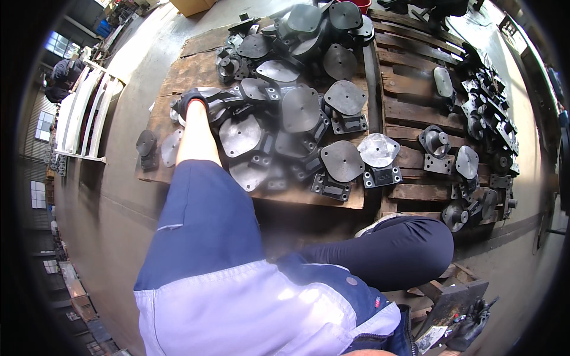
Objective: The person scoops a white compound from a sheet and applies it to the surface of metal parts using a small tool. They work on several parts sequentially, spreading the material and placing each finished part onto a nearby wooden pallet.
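Note:
My left hand (191,102), in a black glove with a red cuff, reaches far out and closes on a dark cast metal part (221,96) at the left edge of a heap of similar disc-and-bracket parts (300,110). The heap lies on a wooden pallet (178,74). My right hand (470,330), in a black glove, is low at the bottom right. It grips the edge of a flat grey metal plate (452,301). My bent knee (409,246) sits between the two hands.
A second pallet (409,83) on the right carries more dark parts, with several along its right side (490,113). One lighter silvery part (378,149) lies near the front. White racks (83,113) and another person (64,74) stand at the far left on the concrete floor.

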Demonstrator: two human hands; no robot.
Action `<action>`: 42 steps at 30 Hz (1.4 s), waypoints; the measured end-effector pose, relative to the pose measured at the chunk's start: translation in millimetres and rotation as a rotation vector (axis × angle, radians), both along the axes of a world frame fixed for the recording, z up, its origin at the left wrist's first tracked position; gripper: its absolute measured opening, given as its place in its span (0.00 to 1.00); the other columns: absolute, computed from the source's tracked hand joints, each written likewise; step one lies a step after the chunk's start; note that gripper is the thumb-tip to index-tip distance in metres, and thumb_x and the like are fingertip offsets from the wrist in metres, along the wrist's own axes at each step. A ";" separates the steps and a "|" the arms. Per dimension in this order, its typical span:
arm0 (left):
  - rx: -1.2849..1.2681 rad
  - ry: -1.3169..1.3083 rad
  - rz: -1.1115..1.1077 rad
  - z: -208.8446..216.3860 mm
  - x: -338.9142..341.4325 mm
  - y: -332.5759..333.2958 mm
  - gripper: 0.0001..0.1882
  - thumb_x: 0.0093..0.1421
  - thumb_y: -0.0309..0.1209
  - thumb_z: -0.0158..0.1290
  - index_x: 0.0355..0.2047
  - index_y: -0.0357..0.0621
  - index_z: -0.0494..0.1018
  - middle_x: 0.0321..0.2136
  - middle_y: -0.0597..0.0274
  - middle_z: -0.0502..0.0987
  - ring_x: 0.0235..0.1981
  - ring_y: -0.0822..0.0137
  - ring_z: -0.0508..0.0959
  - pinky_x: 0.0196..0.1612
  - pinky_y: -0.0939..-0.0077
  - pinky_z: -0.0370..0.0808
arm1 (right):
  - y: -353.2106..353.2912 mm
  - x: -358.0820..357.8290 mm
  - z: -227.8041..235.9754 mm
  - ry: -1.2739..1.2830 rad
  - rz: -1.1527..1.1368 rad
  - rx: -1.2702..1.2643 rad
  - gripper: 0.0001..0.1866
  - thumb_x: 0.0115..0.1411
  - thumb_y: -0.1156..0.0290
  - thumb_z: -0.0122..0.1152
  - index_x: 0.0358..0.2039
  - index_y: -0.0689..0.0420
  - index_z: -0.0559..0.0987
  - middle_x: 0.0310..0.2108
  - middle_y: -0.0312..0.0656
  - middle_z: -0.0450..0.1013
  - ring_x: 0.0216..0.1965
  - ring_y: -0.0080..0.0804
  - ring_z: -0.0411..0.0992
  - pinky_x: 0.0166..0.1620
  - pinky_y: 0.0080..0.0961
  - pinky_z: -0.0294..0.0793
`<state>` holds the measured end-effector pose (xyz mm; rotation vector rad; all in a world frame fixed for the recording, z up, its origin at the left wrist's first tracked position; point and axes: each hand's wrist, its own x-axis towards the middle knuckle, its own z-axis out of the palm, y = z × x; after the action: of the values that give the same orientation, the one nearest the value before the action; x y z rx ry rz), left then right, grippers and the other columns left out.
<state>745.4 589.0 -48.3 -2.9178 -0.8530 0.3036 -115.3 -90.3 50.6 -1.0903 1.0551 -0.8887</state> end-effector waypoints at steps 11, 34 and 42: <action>-0.286 -0.188 0.250 -74.5 102.7 68.8 0.37 0.62 0.59 0.44 0.59 0.42 0.73 0.61 0.50 0.72 0.63 0.56 0.72 0.64 0.62 0.67 | -7.2 -9.1 7.6 -0.023 0.252 0.053 0.23 0.70 0.65 0.50 0.61 0.64 0.70 0.62 0.49 0.68 0.64 0.45 0.65 0.68 0.45 0.63; 0.038 -0.354 -0.474 -9.4 105.7 -179.1 0.29 0.58 0.55 0.50 0.47 0.46 0.81 0.47 0.46 0.81 0.50 0.47 0.80 0.50 0.52 0.76 | 52.9 -63.2 26.3 -0.151 -0.180 0.016 0.21 0.69 0.64 0.57 0.60 0.58 0.74 0.29 0.32 0.73 0.33 0.22 0.71 0.47 0.27 0.75; -0.253 -0.586 -1.488 6.4 -116.1 -527.0 0.19 0.56 0.46 0.53 0.37 0.45 0.83 0.39 0.45 0.82 0.41 0.48 0.82 0.45 0.53 0.77 | 60.5 -134.9 -11.2 -0.346 -0.389 -0.024 0.25 0.69 0.66 0.55 0.65 0.57 0.69 0.31 0.35 0.74 0.37 0.27 0.73 0.55 0.34 0.74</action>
<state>629.2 62.0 -41.9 -2.9079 1.4697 -0.5937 -250.2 -29.8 39.4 -0.7220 0.9784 -1.3506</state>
